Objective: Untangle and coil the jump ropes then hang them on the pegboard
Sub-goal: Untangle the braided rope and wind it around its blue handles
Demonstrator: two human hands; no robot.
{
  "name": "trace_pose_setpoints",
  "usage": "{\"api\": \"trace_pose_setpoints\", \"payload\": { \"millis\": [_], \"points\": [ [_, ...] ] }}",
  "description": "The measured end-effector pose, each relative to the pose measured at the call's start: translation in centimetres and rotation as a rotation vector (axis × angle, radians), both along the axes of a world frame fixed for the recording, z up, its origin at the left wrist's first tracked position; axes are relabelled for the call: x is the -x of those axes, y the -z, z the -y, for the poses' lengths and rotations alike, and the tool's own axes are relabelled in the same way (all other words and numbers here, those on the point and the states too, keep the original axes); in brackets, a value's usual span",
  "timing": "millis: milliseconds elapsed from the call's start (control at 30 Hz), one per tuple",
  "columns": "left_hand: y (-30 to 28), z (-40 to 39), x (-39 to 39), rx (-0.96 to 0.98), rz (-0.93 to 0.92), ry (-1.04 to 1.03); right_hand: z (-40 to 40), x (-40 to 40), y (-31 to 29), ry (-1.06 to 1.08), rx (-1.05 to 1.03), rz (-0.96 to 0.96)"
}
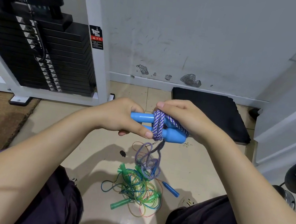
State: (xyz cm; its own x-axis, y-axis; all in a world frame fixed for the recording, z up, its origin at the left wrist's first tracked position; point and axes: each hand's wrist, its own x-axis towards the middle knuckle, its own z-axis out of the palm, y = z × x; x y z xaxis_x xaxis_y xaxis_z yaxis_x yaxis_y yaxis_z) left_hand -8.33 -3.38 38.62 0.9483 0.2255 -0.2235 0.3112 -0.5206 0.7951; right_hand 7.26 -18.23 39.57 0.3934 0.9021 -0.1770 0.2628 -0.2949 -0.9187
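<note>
Hands (158, 122) gripping blue handles (173, 137), winding braided rope (157, 126) round them; hanging slack (148, 160) needs wrapping next.

the two blue handles (170, 134) i hold look like smooth, slightly glossy plastic. the purple-and-white rope (157, 127) wound round them is braided cord, matt and rough. on the floor, the green tangle of ropes (138, 189) looks like thin, shiny, see-through plastic. the floor tiles (88, 141) are smooth with a dull sheen. the black mat (211, 110) looks matt. the weight stack (54, 58) looks like matt black metal.
</note>
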Motion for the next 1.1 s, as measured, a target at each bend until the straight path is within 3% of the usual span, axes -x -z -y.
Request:
{"api": "trace_pose_setpoints", "payload": {
  "millis": [133,233,467,633,800,933,1100],
  "points": [
    [-0.3,-0.5,0.1,0.205,0.079,-0.096,0.2,-0.2,-0.2,-0.031,-0.124,-0.486],
    [-0.3,-0.6,-0.1,0.373,0.164,-0.194,0.1,0.2,0.0,-0.084,-0.178,-0.565],
    [-0.4,-1.4,-0.1,0.5,0.255,-0.372,-0.5,1.0,1.2,0.032,-0.109,-0.23],
    [-0.4,-1.9,0.0,0.433,0.273,-0.491,-0.4,0.9,0.3,0.109,-0.1,-0.063],
    [0.2,-2.7,-0.1,0.279,0.218,-0.583,-0.3,1.4,-0.5,0.133,-0.128,0.254],
    [0.5,-2.2,-0.1,0.076,0.031,-0.455,0.1,0.8,-1.1,0.132,-0.151,0.357],
    [-0.1,-0.9,-0.2,0.017,-0.16,-0.102,0.1,0.7,-1.3,0.143,-0.191,0.486]
  ]
}}
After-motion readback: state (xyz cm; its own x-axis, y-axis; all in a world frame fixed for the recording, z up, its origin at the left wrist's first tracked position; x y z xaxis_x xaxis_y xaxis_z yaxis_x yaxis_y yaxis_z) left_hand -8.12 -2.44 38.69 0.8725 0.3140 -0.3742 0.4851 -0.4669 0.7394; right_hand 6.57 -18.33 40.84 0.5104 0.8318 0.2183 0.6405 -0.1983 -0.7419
